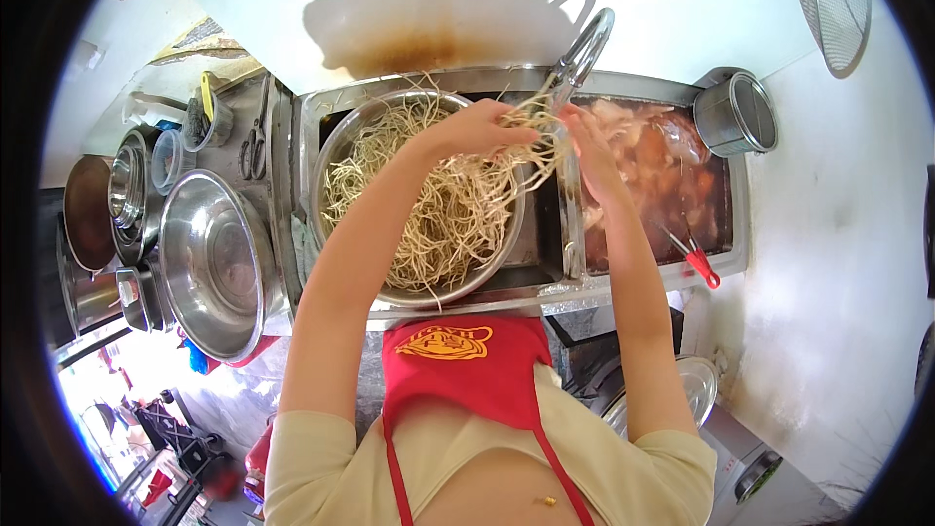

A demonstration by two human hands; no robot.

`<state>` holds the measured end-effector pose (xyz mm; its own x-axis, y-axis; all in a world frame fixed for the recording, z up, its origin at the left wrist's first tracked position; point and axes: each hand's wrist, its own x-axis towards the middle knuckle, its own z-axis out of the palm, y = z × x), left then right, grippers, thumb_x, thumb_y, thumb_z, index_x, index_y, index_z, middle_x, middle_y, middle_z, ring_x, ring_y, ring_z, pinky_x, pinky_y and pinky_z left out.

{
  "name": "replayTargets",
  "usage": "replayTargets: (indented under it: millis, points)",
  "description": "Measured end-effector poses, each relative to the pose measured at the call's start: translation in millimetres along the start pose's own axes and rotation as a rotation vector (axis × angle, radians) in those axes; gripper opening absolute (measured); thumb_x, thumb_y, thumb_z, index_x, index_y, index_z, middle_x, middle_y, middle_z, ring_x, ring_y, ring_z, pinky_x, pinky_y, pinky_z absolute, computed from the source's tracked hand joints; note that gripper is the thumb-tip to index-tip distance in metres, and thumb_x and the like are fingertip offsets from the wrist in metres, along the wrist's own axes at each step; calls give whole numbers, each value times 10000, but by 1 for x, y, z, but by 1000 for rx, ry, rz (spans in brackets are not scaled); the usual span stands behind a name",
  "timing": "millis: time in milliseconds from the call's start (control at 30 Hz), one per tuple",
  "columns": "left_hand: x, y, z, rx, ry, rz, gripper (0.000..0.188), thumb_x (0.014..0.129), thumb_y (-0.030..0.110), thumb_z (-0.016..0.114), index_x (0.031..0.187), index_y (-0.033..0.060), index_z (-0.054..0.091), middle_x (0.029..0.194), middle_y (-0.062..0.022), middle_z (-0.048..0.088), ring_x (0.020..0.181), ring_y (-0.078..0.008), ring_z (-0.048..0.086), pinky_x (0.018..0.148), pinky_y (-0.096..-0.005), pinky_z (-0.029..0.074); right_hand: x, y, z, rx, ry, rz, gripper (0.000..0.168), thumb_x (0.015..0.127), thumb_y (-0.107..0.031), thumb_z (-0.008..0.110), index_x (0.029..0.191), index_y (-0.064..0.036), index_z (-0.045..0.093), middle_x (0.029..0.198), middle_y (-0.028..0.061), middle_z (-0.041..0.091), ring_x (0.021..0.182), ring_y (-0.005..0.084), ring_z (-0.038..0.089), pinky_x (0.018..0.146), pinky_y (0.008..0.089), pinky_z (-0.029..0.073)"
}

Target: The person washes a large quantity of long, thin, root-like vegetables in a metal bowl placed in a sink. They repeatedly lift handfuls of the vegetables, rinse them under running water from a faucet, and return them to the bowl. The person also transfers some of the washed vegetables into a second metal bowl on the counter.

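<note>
My left hand (478, 128) grips a loose bundle of thin pale roots or stems (537, 133) under the chrome faucet (584, 51). Facing it, my right hand (593, 157) is held flat with its fingers stretched out, beside the hanging strands and over the divider of the sink. It has no visible hold on anything; whether it touches the strands is hard to tell. Below my left forearm, a large metal bowl (520, 223) in the left basin is heaped with the same tangled strands (445, 212).
The right basin holds raw meat (657, 153) in reddish water, with red-handled tongs (700, 267) at its front edge. A metal strainer pot (738, 117) stands at the back right corner. Leftward are a wide steel basin (219, 263), scissors (253, 150) and stacked bowls (128, 186).
</note>
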<state>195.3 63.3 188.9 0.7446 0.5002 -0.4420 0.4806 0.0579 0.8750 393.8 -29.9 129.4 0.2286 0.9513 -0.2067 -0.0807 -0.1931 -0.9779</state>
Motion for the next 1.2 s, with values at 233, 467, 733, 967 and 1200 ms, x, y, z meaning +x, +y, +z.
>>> replayTargets:
  millis: [233,467,733,967,1200]
  points:
    - [114,-4,32,28,184,168,456,804,430,679,1066,63,609,680,-1,545,600,-82,489,543,-244,394,14,20,-27,577,-106,178,437,918,-260,567,1275,-51,423,1205,51,525,1055,162,526,927,339,419]
    - [139,-31,22,-344,66,107,687,810,330,676,1346,32,367,1146,-86,527,1056,-154,473,906,-303,388,41,29,8,479,33,121,463,844,-172,669,1240,-52,460,1102,54,579,940,140,567,799,298,468]
    - [65,-14,-41,-445,238,23,418,891,180,586,1277,55,482,1004,-59,602,890,-126,528,762,-263,439,84,16,53,373,119,256,160,839,-135,633,987,-92,589,768,-10,585,574,69,506,449,193,343]
    - [81,-26,-8,-671,245,54,298,922,217,543,1186,80,564,917,-15,609,830,-122,530,742,-282,424,84,22,7,363,121,338,237,881,-250,586,1017,-58,568,863,42,610,713,101,554,532,231,384]
    - [148,-26,37,-806,228,-222,601,904,575,357,1122,71,601,997,-64,615,925,-196,546,887,-387,375,46,5,35,569,-57,221,241,927,-248,541,1091,-72,555,900,20,608,751,118,583,580,255,445]
